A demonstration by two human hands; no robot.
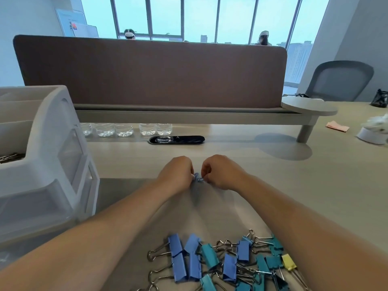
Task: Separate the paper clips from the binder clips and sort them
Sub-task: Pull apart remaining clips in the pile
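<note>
Binder clips (210, 263) lie heaped nearest me, between my forearms at the near edge of the pale wooden desk (273, 185): blue ones on the left, teal ones to the right, one yellow at the far right, wire handles splayed every way. A white plastic drawer unit (42, 164) stands at my left. Across the far side of the desk runs a brown partition (147, 72), with a row of clear water bottles (123, 130) and a dark oval cable port (176, 140) below it. A grey chair (340, 80) sits far right, and tall windows (199, 17) fill the back of the room.

Both my arms reach forward and meet at mid-desk. My left hand (178, 175) and right hand (220, 173) are knuckles up with fingers curled in, and together they pinch two small blue paper clips (198, 178) in the gap between them, just above the desk, well apart from the heap. The clip by my left fingers tilts with its long axis running near to far; the one by my right fingers lies roughly left to right. They are too small for me to tell whether they are linked.
</note>
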